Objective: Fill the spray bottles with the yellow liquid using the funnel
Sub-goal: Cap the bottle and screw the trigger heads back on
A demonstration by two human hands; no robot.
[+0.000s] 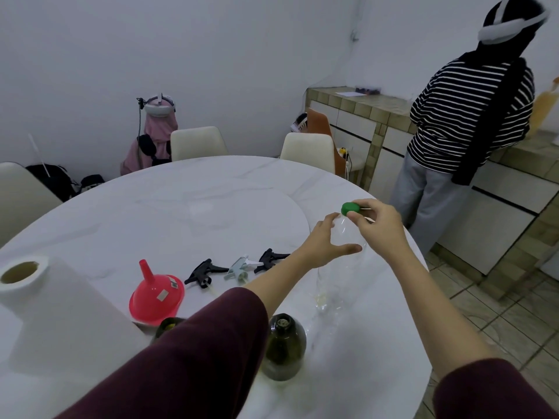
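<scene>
A tall clear plastic bottle (338,285) stands on the white table's right side with a little yellowish liquid at its bottom. My left hand (325,244) grips its upper part. My right hand (378,225) pinches a green cap (350,208) just above the bottle's neck. A red funnel (157,293) lies upside down at the near left. Three spray heads lie in a row behind it: black (204,272), pale grey (242,266), black (269,259). A dark green bottle (282,346) stands open near me; another (168,325) is mostly hidden by my left sleeve.
A roll of paper towel (45,300) stands at the near left on the round marble table (181,207). Cream chairs (196,143) ring the far side. A person in a striped top (465,116) stands at the tiled counter on the right.
</scene>
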